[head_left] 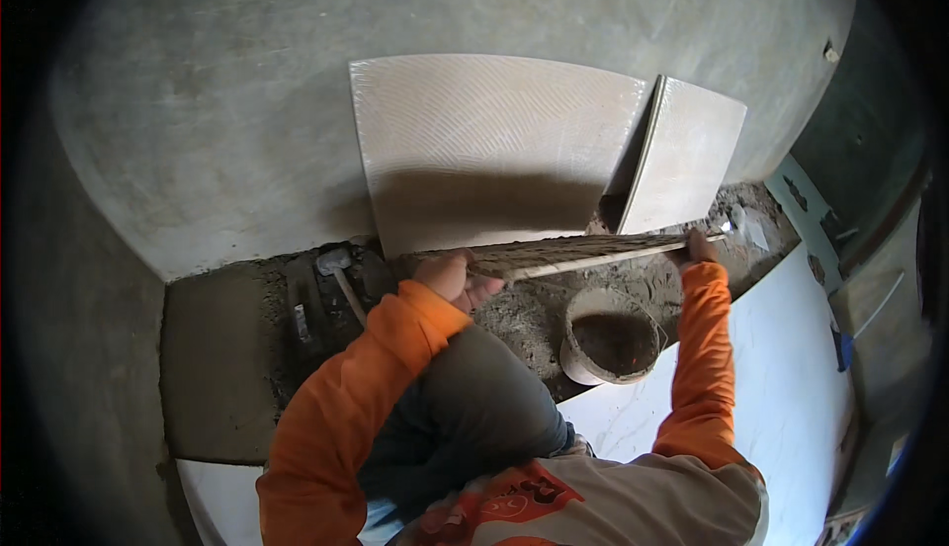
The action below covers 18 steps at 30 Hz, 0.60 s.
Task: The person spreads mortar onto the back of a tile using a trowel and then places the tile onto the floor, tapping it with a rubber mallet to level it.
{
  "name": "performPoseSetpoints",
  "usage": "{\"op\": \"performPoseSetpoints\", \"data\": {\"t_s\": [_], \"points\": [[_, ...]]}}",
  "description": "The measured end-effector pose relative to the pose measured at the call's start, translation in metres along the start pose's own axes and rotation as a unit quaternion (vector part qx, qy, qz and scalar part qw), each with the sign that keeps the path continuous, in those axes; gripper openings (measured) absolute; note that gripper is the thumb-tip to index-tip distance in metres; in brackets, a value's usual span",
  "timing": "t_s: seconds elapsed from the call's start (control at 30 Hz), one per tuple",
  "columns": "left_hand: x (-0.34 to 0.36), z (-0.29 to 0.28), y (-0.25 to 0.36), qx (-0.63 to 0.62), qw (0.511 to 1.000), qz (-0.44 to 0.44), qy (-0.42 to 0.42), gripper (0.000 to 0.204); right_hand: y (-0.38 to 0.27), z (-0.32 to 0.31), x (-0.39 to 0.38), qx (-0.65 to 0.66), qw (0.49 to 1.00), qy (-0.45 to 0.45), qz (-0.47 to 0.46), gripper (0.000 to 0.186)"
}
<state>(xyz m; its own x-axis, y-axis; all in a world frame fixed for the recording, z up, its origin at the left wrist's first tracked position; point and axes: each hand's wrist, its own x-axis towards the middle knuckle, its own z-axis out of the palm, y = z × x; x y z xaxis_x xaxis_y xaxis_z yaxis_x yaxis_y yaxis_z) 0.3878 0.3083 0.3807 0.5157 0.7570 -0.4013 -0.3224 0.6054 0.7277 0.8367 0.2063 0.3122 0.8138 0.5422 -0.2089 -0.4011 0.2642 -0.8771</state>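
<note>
Between my two hands is a large tile (593,255), seen nearly edge-on, its far face coated with rough grey-brown mortar. My left hand (455,279) grips its left end, thumb on the near edge. At the opposite end my right hand (698,248) is closed round the edge, with its fingers partly hidden. Just below the tile stands a bucket (611,336) with a wire handle and dark contents. A mallet (339,274) with a pale handle lies on the rubble left of my left hand.
Behind the held tile, a large tile (494,131) and a narrower tile (684,156) lean against the grey plastered wall (237,121). White marbled floor tiles (781,378) cover the right side. Smooth grey mortar (217,358) fills the left corner. My bent knee (484,378) is close below.
</note>
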Motion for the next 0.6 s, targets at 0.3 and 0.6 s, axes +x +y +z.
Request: {"op": "performPoseSetpoints", "data": {"t_s": [0.3, 0.6], "points": [[-0.085, -0.006, -0.087, -0.167, 0.976, -0.026, -0.135, 0.037, -0.222, 0.054, -0.125, -0.521, 0.756, -0.024, -0.396, 0.047], [-0.116, 0.073, -0.158, -0.194, 0.904, -0.144, -0.352, 0.036, -0.336, 0.155, -0.269, -0.332, 0.787, -0.191, -0.484, 0.028]]}}
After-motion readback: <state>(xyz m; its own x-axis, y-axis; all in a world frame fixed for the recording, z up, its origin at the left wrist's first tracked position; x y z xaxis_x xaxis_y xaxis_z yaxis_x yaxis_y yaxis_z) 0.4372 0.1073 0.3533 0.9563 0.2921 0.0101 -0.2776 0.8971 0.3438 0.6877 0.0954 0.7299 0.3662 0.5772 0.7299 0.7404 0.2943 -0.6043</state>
